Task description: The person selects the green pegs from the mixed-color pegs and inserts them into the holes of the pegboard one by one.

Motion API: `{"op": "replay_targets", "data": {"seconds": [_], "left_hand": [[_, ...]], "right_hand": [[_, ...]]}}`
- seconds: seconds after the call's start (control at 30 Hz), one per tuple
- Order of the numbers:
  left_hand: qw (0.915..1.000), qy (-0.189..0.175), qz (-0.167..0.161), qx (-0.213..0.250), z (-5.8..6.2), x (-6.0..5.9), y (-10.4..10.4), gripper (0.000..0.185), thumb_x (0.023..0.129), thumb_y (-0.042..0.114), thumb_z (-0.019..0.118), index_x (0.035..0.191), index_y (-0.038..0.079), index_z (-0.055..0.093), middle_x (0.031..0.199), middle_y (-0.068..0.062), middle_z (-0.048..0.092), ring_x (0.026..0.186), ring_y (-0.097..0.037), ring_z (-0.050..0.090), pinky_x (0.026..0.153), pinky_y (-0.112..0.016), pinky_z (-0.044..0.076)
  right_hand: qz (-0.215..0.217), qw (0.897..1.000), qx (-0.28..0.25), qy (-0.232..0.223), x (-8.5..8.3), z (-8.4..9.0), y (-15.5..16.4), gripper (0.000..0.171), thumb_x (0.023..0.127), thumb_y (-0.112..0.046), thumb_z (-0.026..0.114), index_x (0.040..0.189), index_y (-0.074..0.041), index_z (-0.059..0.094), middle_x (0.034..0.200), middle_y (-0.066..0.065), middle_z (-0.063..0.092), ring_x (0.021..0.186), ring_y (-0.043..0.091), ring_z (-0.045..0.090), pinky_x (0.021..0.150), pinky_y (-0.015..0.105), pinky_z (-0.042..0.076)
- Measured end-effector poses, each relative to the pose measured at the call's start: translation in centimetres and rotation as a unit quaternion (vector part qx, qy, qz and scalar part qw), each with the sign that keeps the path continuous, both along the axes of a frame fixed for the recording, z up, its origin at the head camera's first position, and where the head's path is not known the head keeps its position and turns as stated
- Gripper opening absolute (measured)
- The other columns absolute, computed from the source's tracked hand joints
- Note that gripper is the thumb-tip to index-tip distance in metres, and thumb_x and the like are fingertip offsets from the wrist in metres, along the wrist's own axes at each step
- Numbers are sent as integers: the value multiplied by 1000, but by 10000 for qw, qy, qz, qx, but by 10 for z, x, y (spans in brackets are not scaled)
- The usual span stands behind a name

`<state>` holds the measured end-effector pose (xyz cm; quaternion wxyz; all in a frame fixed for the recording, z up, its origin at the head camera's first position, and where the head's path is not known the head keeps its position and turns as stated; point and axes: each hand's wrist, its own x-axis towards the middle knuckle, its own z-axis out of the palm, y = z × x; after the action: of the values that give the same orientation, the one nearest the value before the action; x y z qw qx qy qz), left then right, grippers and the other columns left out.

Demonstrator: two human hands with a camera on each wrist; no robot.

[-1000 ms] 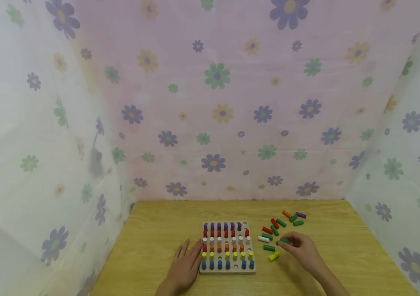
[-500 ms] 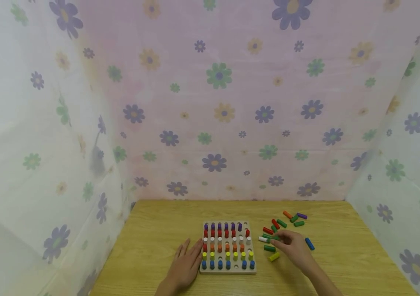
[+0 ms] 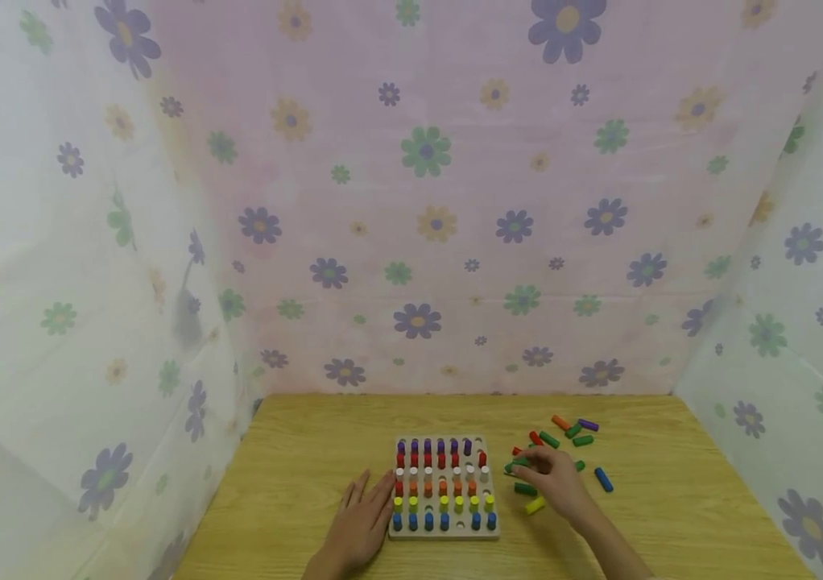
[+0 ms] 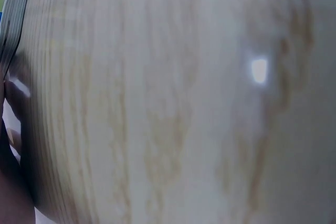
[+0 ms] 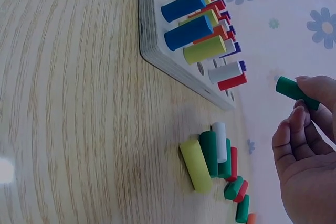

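My right hand pinches a green peg between thumb and fingertip. It hovers over the loose pegs just right of the pegboard. The pale pegboard carries rows of purple, red, white, orange, yellow and blue pegs standing upright, with a red peg at the left end of the orange row. Several holes show between them. Flat on the table, my left hand has its fingers spread, fingertips at the board's left edge. Only a sliver of it shows in the left wrist view.
Loose pegs lie on the wooden table right of the board: a yellow peg, a white peg, a blue peg, a purple peg, an orange peg, and several green and red ones. Flowered curtains surround the table.
The right hand has moved left toward the board with the green peg. The blue peg on the right, hidden at first, has come into view. My left hand stays put.
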<state>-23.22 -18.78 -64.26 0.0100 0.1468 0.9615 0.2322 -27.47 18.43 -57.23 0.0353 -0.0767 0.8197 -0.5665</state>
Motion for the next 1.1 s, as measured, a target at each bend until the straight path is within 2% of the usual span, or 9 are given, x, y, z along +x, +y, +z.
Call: {"op": "replay_targets", "data": {"seconds": [0.27,0.43,0.7,0.87,0.97,1.1], "left_hand": [[10000,-11,7,-21,2,1,-1,56,113,41,28,159,13,39,162,-3,41,153,-44,21,123,-66,13],[10000,-1,17,-29,3,-1,-2,54,113,40,30,160,14,39,162,-3,41,153,-44,21,122,-67,14],[9999,119,14,46,1,-3,-2,54,113,40,30,160,14,39,162,-4,41,153,-45,21,122,-67,13],[10000,28,-5,68,2,-1,-1,55,113,41,29,160,14,38,162,-3,40,153,-44,20,123,-67,12],[10000,-17,2,68,2,0,0,56,113,42,28,160,15,37,162,-3,40,153,-44,20,123,-67,12],[10000,-49,34,14,1,1,1,56,113,43,29,160,15,37,163,-2,40,153,-44,20,123,-67,13]], "right_hand": [[322,9992,-49,244,-5,4,-13,31,95,-18,75,113,7,70,97,8,69,81,23,66,67,31,59],[312,9992,27,248,-8,4,-24,28,95,-18,75,112,4,71,97,7,69,79,17,63,65,27,56],[442,9987,-34,236,-14,3,-37,25,96,-14,74,114,3,72,95,8,70,79,26,63,61,28,53],[518,9984,-60,214,-16,3,-46,25,96,-15,74,113,3,72,95,7,70,83,35,64,63,26,54],[516,9983,-90,244,-15,5,-51,25,96,-15,74,112,3,72,94,6,70,83,34,65,63,26,54],[621,9975,-184,268,-16,5,-58,27,96,-16,74,114,3,70,94,7,69,79,25,62,61,25,52]]}}
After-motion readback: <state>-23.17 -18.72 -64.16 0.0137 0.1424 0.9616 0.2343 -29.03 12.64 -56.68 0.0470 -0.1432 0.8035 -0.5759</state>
